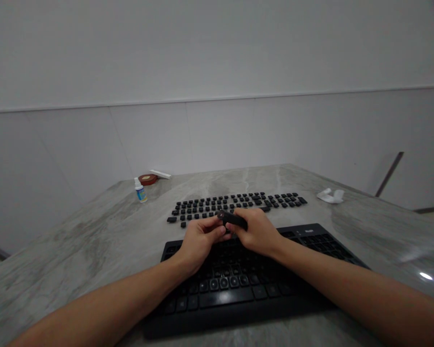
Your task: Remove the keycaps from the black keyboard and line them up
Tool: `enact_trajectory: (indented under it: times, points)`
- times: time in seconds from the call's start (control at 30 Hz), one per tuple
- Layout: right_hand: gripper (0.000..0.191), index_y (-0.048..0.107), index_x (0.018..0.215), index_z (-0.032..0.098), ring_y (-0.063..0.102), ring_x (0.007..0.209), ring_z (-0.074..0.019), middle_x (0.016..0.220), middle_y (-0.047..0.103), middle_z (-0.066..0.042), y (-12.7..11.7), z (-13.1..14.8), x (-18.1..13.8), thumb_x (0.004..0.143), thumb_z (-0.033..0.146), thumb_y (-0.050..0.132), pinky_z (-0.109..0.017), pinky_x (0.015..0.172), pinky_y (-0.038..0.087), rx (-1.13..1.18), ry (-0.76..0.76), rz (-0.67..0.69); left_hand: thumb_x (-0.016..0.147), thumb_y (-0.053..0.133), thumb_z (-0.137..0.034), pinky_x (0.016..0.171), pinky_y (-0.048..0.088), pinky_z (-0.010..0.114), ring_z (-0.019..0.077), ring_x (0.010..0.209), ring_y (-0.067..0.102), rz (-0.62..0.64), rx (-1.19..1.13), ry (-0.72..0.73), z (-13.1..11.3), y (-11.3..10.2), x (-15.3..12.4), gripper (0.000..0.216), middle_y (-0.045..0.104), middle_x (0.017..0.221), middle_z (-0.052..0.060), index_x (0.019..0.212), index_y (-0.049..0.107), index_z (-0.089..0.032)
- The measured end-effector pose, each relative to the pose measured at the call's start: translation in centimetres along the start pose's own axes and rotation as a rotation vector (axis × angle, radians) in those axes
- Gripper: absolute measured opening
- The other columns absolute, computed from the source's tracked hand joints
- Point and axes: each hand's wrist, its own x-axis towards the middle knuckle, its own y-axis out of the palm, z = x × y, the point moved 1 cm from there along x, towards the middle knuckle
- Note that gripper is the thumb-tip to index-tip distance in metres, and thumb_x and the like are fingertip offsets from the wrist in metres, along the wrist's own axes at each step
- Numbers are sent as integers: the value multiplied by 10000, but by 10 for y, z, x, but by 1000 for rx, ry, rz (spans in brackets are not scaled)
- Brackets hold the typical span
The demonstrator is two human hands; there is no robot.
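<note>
- The right hand (259,232) is closed around a dark handheld tool (236,220), which slants with its end toward the left hand.
- The left hand (198,242) has its thumb and fingers nearly together at that end of the tool; whether they grip it or some small piece, I cannot tell.
- Both hands are above the far part of a black keyboard (244,280), the forearms reaching across its left and right portions.
- The keyboard lies on the near part of a grey marbled desk (104,241). Square key places show near its front, several with light round marks; it is too dim to tell which caps are on.
- Beyond it, loose black keycaps (256,197) are spread in rows across the desk, the hands hiding a few.
- To the left stands a white spray bottle (141,192) with a blue and yellow label, just in front of a reddish-brown round case (147,180) and a white strip (161,174).
- At the right, a crumpled white tissue (331,196) lies near the keycaps.
</note>
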Motion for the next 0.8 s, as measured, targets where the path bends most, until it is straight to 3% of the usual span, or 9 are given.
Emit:
enact_trajectory:
  times: [0.13, 0.3, 0.47, 0.6, 0.67, 0.8]
  points:
    - [249, 536, 649, 164, 459, 537, -120, 573, 541, 9, -1, -4, 1, 823, 317, 626, -249, 526, 273, 16, 53, -2, 692, 807, -178, 818, 565, 279, 190, 942, 655, 10, -59, 0, -2, 0, -1, 325, 709, 1083, 92, 1010, 754, -143]
    - [325, 571, 652, 159, 491, 558, -125, 588, 562, 7, -1, -6, 3, 836, 420, 631, -243, 526, 300, 33, 122, -13, 696, 815, -229, 855, 560, 319, 189, 934, 668, -24, -103, 2, 2, -2, 2, 338, 710, 1059, 81, 1018, 735, -165]
    - [380, 564, 658, 162, 498, 565, -130, 587, 563, 6, 2, -4, 4, 816, 497, 649, -245, 528, 300, -4, 145, -13, 673, 823, -251, 891, 543, 379, 215, 916, 682, 12, 63, -13, -19, -17, 8, 331, 718, 1020, 115, 967, 731, -132]
    - [323, 595, 740, 171, 534, 611, -146, 649, 608, -12, -4, -2, 6, 841, 476, 628, -254, 566, 318, -67, 116, 20, 718, 780, -293, 875, 532, 397, 204, 855, 675, -36, 368, 68, -61, -62, 0, 317, 724, 964, 77, 1010, 725, -183]
    - [263, 608, 776, 171, 547, 630, -164, 681, 626, -33, -8, -4, 8, 867, 418, 602, -269, 582, 308, -118, 85, 57, 668, 809, -238, 888, 511, 363, 214, 898, 643, -89, 579, 137, -76, -94, -8, 245, 717, 930, 64, 898, 750, -177]
    - [200, 637, 813, 157, 585, 698, -222, 768, 663, -99, -10, -13, 13, 857, 350, 605, -298, 612, 308, -218, 46, 129, 718, 747, -253, 835, 511, 347, 234, 904, 614, -117, 901, 231, -76, -143, -22, 142, 692, 910, 57, 849, 752, -199]
